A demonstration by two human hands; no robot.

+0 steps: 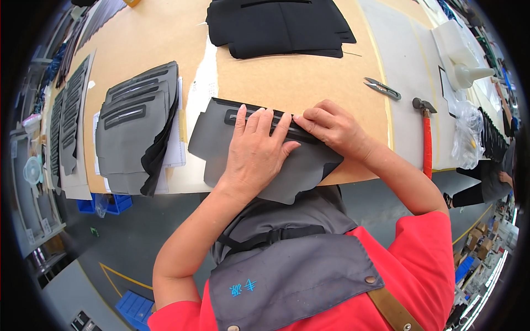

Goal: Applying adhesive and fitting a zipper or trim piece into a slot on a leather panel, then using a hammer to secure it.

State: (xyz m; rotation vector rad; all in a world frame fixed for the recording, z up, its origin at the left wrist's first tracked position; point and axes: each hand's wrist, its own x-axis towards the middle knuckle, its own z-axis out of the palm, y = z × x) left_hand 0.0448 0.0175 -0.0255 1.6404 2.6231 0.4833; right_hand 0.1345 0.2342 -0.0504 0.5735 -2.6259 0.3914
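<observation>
The table (149,36) is topped with brown board, with a paler covering along its right side. At its far side, a black stack (281,27) of cut pieces is laid flat. To the left, a grey stack (128,129) is set over white sheets, its pieces overlapped so that several dark-framed slots are shown (black undersides can be seen along its right edge).

The panel (295,168), grey with a dark strip along its far edge, is placed between the grey stack and the hammer, at the table's near edge, which is slightly overhung by it. It is held down by the left hand (256,140), which is laid flat with the fingers a little spread and the thumb set apart; nothing is gripped by it. The right hand (334,124) is curled at the far edge, its thumb and fingertips brought narrowly together on the dark strip; whether the material is pinched between them cannot be told.

On the right, a clear bag (466,135) is left crumpled beside the red-handled hammer (427,132). The snips (382,90) are laid beyond the right hand, well apart from it.
</observation>
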